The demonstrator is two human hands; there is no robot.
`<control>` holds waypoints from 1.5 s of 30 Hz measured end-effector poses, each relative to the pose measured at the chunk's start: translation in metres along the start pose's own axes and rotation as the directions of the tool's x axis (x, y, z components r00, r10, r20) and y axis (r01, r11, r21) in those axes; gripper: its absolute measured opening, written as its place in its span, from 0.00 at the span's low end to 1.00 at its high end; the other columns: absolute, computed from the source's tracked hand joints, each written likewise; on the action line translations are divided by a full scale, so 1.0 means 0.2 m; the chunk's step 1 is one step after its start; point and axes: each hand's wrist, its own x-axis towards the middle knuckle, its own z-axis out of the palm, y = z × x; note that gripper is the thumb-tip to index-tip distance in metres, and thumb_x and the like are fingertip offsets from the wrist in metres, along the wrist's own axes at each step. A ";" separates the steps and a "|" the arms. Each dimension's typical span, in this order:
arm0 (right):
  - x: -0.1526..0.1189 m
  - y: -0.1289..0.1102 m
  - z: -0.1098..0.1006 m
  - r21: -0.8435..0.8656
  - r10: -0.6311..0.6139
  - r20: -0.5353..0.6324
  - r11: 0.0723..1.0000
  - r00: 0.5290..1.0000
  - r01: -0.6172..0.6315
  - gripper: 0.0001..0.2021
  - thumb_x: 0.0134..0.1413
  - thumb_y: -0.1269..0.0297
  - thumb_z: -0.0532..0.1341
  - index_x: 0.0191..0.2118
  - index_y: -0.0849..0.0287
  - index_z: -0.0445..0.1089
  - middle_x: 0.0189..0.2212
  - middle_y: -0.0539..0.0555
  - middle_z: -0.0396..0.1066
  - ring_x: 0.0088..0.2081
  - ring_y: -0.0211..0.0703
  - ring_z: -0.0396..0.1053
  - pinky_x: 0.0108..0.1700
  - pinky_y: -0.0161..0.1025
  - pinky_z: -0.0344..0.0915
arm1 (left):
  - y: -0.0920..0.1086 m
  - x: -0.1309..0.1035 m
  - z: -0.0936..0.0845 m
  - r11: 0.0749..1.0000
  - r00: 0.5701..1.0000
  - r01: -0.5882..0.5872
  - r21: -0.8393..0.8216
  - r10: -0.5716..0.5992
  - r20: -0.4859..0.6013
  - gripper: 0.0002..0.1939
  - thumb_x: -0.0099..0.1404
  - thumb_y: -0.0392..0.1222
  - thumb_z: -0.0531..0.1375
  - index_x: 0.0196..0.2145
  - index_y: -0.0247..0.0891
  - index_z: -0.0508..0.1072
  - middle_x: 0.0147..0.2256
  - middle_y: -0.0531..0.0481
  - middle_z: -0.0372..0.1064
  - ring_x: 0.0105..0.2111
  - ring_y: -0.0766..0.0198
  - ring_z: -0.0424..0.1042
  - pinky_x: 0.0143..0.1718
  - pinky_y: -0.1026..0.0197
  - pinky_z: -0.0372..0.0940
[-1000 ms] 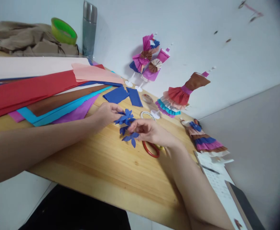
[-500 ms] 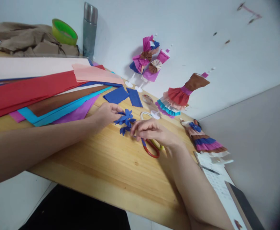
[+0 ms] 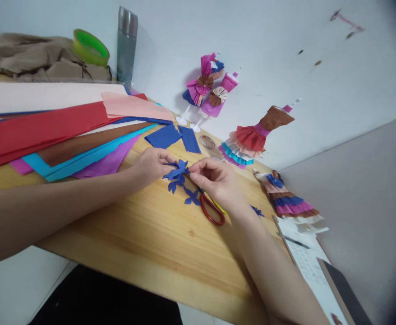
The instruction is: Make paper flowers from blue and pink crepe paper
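Blue flowers (image 3: 179,170) are being pinched by the left hand (image 3: 151,163) and right hand (image 3: 218,181). One flower (image 3: 191,197), just released, is lying beside the scissors (image 3: 203,207), seemingly separated.

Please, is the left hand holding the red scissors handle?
No, the left hand holds the blue paper flower, while the red handle lies nearer the right hand.

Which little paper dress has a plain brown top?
The third dress from the left: two dresses left of it have magenta tops; the far-right dress wears a blue flower.
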 end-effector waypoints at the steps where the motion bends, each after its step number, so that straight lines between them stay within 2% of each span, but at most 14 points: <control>1: 0.00 0.00 0.01 0.011 -0.013 -0.034 1.000 0.999 0.013 0.11 0.45 0.58 0.69 0.30 0.59 0.71 0.21 0.48 0.67 0.22 0.34 0.61 0.23 0.33 0.58 | 0.00 0.00 0.00 1.000 1.000 -0.001 0.002 0.001 -0.007 0.02 0.55 0.32 0.64 0.30 0.33 0.75 0.27 0.52 0.78 0.26 0.69 0.72 0.30 0.66 0.68; 5: -0.01 0.01 0.04 -0.025 -0.007 -0.067 1.000 0.998 0.005 0.09 0.46 0.60 0.67 0.33 0.60 0.73 0.20 0.46 0.64 0.21 0.33 0.59 0.23 0.33 0.56 | -0.03 0.01 0.01 0.999 0.998 -0.004 0.043 0.007 -0.058 0.05 0.52 0.34 0.66 0.29 0.33 0.75 0.27 0.50 0.78 0.26 0.67 0.73 0.30 0.66 0.67; 11: 0.00 0.03 0.04 -0.007 0.047 -0.034 0.999 0.998 -0.047 0.10 0.44 0.58 0.68 0.29 0.59 0.72 0.18 0.44 0.57 0.21 0.33 0.55 0.23 0.34 0.54 | -0.02 0.02 0.01 0.991 0.998 -0.012 0.135 0.020 -0.064 0.05 0.50 0.35 0.66 0.27 0.35 0.75 0.26 0.49 0.77 0.26 0.64 0.75 0.28 0.66 0.68; 17: 0.00 0.01 0.06 0.066 0.131 -0.029 0.989 0.991 -0.129 0.18 0.40 0.51 0.70 0.22 0.58 0.65 0.18 0.46 0.61 0.21 0.32 0.54 0.21 0.32 0.51 | -0.02 0.01 0.01 0.981 0.995 -0.082 0.178 0.091 -0.047 0.05 0.50 0.35 0.65 0.28 0.34 0.76 0.26 0.49 0.77 0.26 0.65 0.75 0.28 0.66 0.68; 23: 0.00 0.00 0.07 0.168 0.220 -0.022 0.962 0.975 -0.213 0.21 0.35 0.49 0.73 0.22 0.59 0.66 0.16 0.44 0.60 0.19 0.28 0.51 0.20 0.31 0.48 | -0.07 0.01 0.01 0.955 0.989 -0.132 0.265 0.146 -0.034 0.07 0.51 0.40 0.66 0.29 0.36 0.77 0.23 0.51 0.75 0.24 0.65 0.73 0.27 0.66 0.67; 31: 0.00 0.02 0.07 0.141 0.210 -0.035 0.969 0.977 -0.204 0.21 0.36 0.48 0.72 0.22 0.59 0.66 0.17 0.45 0.61 0.19 0.29 0.51 0.20 0.31 0.48 | -0.07 0.02 0.00 0.943 0.986 -0.153 0.295 0.166 -0.021 0.06 0.52 0.38 0.65 0.30 0.35 0.78 0.26 0.48 0.77 0.26 0.63 0.75 0.29 0.64 0.69; 36: 0.01 0.03 0.07 0.127 0.203 -0.028 0.972 0.979 -0.198 0.20 0.37 0.48 0.71 0.22 0.59 0.65 0.16 0.44 0.59 0.18 0.29 0.50 0.20 0.32 0.47 | -0.04 0.02 0.01 0.968 0.995 -0.089 0.233 0.098 -0.025 0.04 0.52 0.34 0.64 0.29 0.34 0.77 0.26 0.49 0.77 0.27 0.64 0.76 0.28 0.66 0.68; 41: 0.01 0.03 0.07 0.133 0.201 -0.031 0.972 0.979 -0.195 0.20 0.37 0.50 0.72 0.22 0.59 0.66 0.17 0.45 0.61 0.19 0.30 0.53 0.22 0.32 0.50 | -0.05 0.01 0.01 0.947 0.992 -0.105 0.304 0.121 -0.033 0.05 0.51 0.36 0.64 0.28 0.34 0.76 0.23 0.50 0.75 0.23 0.65 0.74 0.26 0.66 0.67; 45: 0.01 0.03 0.07 0.114 0.188 -0.024 0.976 0.982 -0.184 0.20 0.38 0.50 0.72 0.23 0.59 0.66 0.17 0.45 0.62 0.20 0.30 0.54 0.22 0.32 0.51 | -0.06 0.02 0.01 0.947 0.991 -0.118 0.299 0.133 -0.028 0.05 0.51 0.37 0.64 0.28 0.35 0.76 0.23 0.51 0.75 0.24 0.63 0.74 0.27 0.65 0.68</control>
